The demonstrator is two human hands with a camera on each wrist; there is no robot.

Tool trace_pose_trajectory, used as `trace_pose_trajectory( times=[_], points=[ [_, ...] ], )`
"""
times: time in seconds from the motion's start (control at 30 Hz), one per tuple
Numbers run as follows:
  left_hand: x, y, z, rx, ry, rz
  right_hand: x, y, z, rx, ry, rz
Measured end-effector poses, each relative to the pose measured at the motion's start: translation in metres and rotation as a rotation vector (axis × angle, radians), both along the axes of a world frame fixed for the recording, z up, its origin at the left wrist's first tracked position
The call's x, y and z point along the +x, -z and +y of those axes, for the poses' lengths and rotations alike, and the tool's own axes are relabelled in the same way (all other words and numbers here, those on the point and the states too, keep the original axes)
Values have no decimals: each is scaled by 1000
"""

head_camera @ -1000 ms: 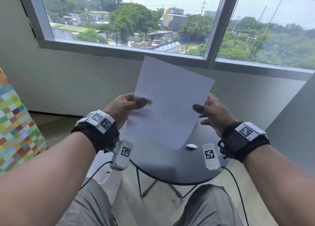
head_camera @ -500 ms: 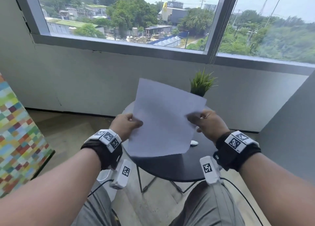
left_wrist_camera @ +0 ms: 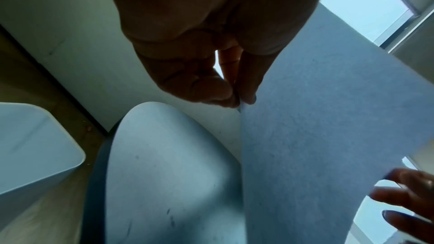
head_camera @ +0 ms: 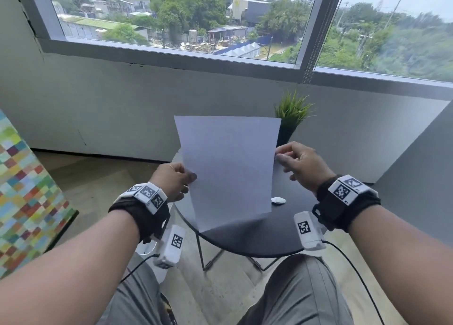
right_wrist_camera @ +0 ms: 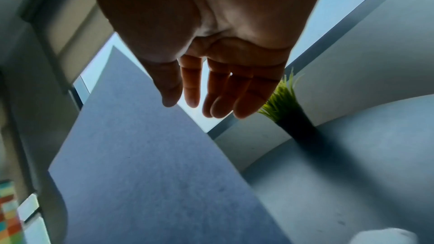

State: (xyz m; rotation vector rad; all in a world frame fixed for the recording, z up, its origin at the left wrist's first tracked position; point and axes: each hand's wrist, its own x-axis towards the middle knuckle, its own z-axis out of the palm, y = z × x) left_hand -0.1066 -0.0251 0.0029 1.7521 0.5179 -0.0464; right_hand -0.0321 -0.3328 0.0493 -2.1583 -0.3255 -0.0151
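A plain white sheet of paper (head_camera: 228, 172) stands nearly upright in the air over a round dark table (head_camera: 257, 238). My left hand (head_camera: 190, 178) pinches the sheet's left edge between thumb and fingers, as the left wrist view shows (left_wrist_camera: 239, 102). My right hand (head_camera: 282, 156) is at the right edge. In the right wrist view its fingers (right_wrist_camera: 218, 103) are almost straight and spread past the paper (right_wrist_camera: 140, 173), with only the thumb tip at the edge. Whether the thumb touches the sheet I cannot tell.
A small potted grass plant (head_camera: 291, 113) stands at the table's far side, behind the paper. A small white object (head_camera: 278, 200) lies on the table near my right wrist. A colourful checked panel (head_camera: 24, 202) leans at the left. A white bin (left_wrist_camera: 30, 146) sits on the floor.
The sheet has come down from window height to just above the table and turned squarer. Both hands dropped with it. My right hand has let go of the right edge and its fingers have straightened.
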Motion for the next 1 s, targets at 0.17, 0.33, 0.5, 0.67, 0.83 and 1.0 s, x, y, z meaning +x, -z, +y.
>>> trace_pose_trajectory(
  times=[0.17,0.33,0.5,0.67,0.83,1.0],
  points=[
    [-10,31,-6,26,7,136,6,62,-12,-537,-32,291],
    [-20,47,-14,-3,95,250,4,92,-14,-796,-43,251],
    [-16,47,1,218,24,266,14,101,-20,-817,-16,202],
    [-2,41,6,852,276,123,27,100,-24,-822,-27,161],
    [12,60,2,1094,637,271,24,84,5,-686,-150,114],
    [16,61,-6,1157,833,262,8,83,48,-651,-404,44]
  ],
)
